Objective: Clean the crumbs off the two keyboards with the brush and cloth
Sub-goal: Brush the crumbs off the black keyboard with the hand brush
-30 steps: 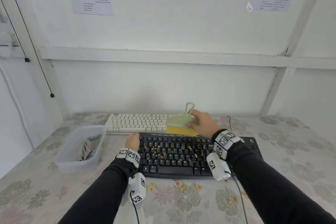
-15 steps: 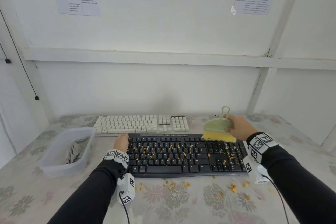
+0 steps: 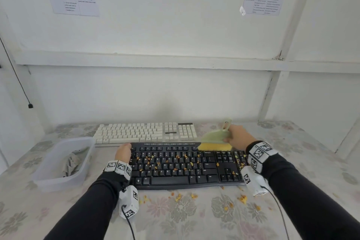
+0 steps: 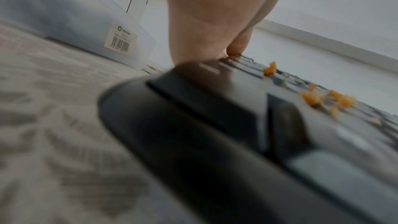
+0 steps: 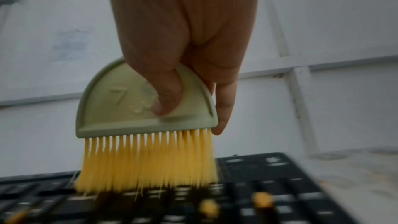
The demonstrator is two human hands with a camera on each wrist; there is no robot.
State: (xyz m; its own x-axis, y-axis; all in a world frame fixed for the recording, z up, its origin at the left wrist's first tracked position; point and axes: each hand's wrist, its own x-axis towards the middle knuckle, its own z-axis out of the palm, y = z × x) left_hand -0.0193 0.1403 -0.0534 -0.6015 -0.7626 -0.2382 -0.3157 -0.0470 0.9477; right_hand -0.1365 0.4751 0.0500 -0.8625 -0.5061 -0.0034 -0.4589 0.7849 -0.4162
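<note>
A black keyboard [image 3: 185, 165] lies near me, strewn with orange crumbs [image 3: 155, 165]. Behind it sits a white keyboard [image 3: 144, 132]. My right hand [image 3: 236, 135] grips a pale green brush [image 3: 215, 137] by its body, thumb on the flat face [image 5: 137, 101]. Its yellow bristles [image 5: 146, 163] touch the black keyboard's top rows right of centre. My left hand [image 3: 123, 152] holds the keyboard's far left corner, its fingertips [image 4: 235, 47] on the top edge. A grey cloth [image 3: 71, 163] lies in the plastic tub.
A clear plastic tub [image 3: 48, 179] stands left of the keyboards. Loose crumbs [image 3: 185, 197] lie on the flowered tablecloth [image 3: 194, 218] in front of the black keyboard. A white wall [image 3: 155, 87] rises right behind the table.
The brush swept right from the keyboard's middle to its right end, then came back a little to the left. My left hand stayed on the left corner.
</note>
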